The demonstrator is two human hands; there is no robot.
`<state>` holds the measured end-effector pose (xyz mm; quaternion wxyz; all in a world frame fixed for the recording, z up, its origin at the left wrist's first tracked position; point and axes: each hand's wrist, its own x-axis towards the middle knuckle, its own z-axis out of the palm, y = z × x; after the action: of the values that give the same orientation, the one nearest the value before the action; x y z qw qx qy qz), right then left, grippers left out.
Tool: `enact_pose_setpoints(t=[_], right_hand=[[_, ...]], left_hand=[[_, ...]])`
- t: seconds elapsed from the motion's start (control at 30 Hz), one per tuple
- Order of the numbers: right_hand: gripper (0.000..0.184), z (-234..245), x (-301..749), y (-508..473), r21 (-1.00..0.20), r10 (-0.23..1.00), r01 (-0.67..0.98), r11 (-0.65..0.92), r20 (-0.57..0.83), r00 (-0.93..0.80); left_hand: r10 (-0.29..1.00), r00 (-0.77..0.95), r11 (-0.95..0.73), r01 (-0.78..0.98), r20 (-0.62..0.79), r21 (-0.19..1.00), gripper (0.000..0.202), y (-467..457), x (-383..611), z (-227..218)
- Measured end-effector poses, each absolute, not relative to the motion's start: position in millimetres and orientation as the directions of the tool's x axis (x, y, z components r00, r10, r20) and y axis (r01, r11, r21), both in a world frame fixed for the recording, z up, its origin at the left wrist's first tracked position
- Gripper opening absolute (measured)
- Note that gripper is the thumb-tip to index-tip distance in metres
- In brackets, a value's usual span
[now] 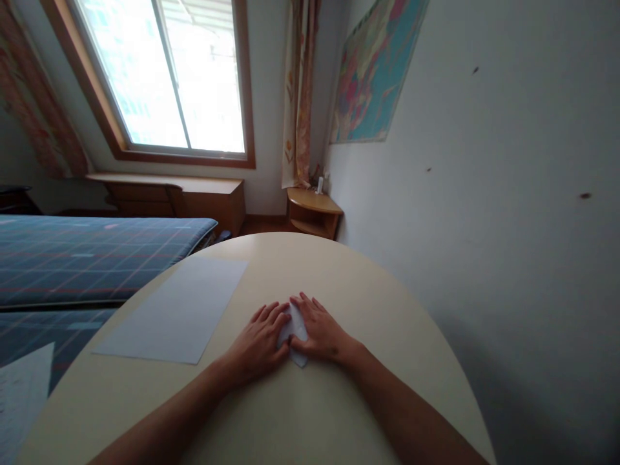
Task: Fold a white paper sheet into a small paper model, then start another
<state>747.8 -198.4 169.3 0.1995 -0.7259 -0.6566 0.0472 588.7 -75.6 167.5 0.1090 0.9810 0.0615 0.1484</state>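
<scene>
A small folded piece of white paper (299, 329) lies on the round cream table (387, 387), with a pointed end toward me. From the left, my left hand (264, 336) holds it, fingers curved over its far part and thumb at its near part. My right hand (317, 328) grips its other side, fingers reaching over the far end and thumb bent inward. The two thumbs nearly meet over the paper. My fingers hide much of the paper, so its full folded shape does not show.
A large white sheet (179, 316) lies flat on the table to the left. Another paper with faint marks (26, 394) is at the lower left. Beyond the table are a plaid mattress (97, 258), a corner shelf (314, 201) and a desk (203, 187). A wall stands at right.
</scene>
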Motion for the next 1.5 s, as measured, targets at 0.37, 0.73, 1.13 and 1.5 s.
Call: enact_pose_setpoints(t=[0.37,0.73,1.13,1.5], right_hand=[[0.06,174.3,749.8,-205.3,-0.369,0.922,0.922,-0.116,0.306,0.239],[0.033,197.1,736.2,-213.4,-0.8,0.897,0.599,-0.024,0.248,0.367],[0.017,223.5,709.6,-232.0,-0.846,0.828,0.533,0.022,0.315,0.464],[0.011,233.8,698.2,-236.9,-0.576,0.644,0.774,0.261,0.701,0.305]], left_hand=[[0.197,0.927,-0.945,0.093,0.318,0.314,0.042,-75.2,584.1,163.6],[0.549,0.727,-0.614,0.018,0.411,0.789,0.034,-77.9,588.7,176.6],[0.665,0.64,-0.441,-0.079,0.384,0.894,0.016,-105.4,570.7,210.4],[0.57,0.558,-0.6,-0.219,0.603,0.769,0.007,-109.1,564.9,221.4]])
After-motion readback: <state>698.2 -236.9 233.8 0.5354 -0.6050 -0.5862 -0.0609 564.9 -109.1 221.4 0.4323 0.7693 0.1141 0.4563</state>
